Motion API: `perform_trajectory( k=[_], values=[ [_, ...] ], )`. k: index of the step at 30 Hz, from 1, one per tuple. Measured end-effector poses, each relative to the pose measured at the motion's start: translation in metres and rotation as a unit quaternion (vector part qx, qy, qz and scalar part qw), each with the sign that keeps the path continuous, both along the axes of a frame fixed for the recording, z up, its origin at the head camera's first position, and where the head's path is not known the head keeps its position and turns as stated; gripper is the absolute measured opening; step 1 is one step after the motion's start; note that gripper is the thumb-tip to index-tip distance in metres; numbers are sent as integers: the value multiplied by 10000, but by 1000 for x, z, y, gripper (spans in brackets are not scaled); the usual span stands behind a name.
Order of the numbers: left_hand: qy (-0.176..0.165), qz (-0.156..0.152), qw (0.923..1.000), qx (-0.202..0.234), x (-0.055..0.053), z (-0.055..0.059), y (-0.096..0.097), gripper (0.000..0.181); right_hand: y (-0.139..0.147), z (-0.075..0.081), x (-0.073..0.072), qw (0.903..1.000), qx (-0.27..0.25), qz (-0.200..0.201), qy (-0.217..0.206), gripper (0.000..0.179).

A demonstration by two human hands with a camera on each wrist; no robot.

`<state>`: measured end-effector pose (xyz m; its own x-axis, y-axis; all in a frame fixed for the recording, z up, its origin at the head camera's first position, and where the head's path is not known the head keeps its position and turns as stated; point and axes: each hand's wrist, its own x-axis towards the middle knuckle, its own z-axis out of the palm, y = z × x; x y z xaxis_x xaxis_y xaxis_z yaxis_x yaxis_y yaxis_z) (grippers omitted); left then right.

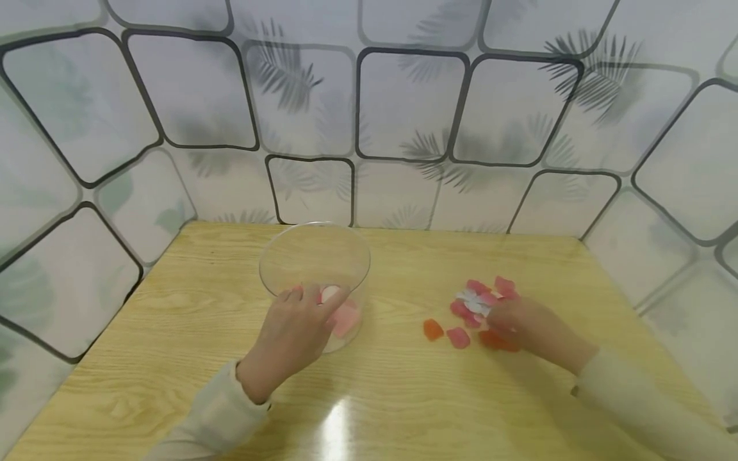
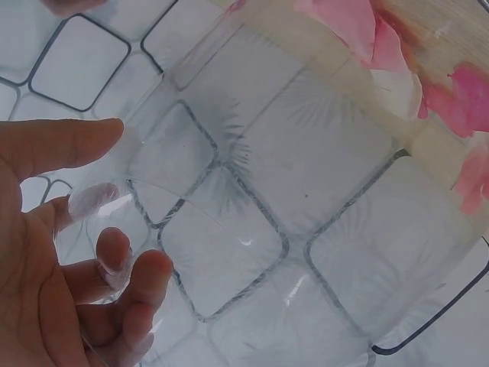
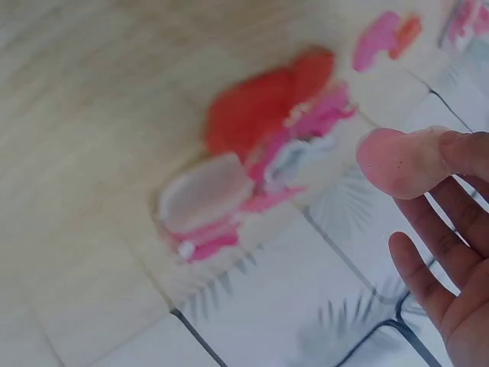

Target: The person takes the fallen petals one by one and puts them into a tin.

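Thumb and fingers of the right hand (image 1: 521,323) pinch a pale pink petal (image 3: 393,162), its long axis running from the thumb, rounded end towards the blurred petal pile (image 1: 474,302); the thumb covers its other end, and the head view hides it. The left hand (image 1: 296,330), loosely curled, grips the upright clear container (image 1: 369,261), mouth upward, partly hiding petals inside (image 1: 346,318)
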<state>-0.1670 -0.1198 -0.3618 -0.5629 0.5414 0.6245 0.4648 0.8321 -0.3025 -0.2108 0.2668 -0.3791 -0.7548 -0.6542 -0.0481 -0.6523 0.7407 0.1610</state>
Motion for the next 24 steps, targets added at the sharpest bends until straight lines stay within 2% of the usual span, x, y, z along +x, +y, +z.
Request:
perform_trajectory(
  k=[1, 2, 3, 4, 5, 6, 10, 15, 20, 24],
  values=[
    [21, 0, 10000, -1, 0, 0, 0, 35, 1, 4, 0, 9919, -1248, 71, -244, 16],
    [43, 3, 10000, -5, 0, 0, -1, 35, 2, 7, 0, 9755, -2163, 287, -291, 18],
    [55, 3, 10000, -10, 0, 0, -1, 35, 2, 11, -1, 9747, -1963, 825, 682, 22],
    [69, 7, 10000, -22, 0, 0, -1, 35, 0, 17, -2, 9672, -2071, 1109, 965, 26],
    [81, 13, 10000, -29, 0, 0, -2, 36, -3, 22, -3, 9589, -2010, 1401, 1431, 31],
    [84, 21, 10000, -42, 1, 0, -2, 36, -7, 29, -6, 9520, -2070, 1579, 1608, 32],
    [96, 41, 9999, -107, 1, 0, -3, 36, -34, 57, -11, 9391, -2280, 1822, 1814, 31],
    [74, 67, 9998, -159, 1, 0, -3, 35, -79, 83, -19, 9137, -2741, 2218, 2021, 28],
    [76, 120, 9996, -237, 1, 0, -2, 41, -131, 95, -29, 8926, -3091, 2505, 2123, 20],
    [97, 155, 9995, -275, 2, 0, -2, 44, -173, 95, -38, 8852, -3254, 2704, 1935, 10]
  ],
)
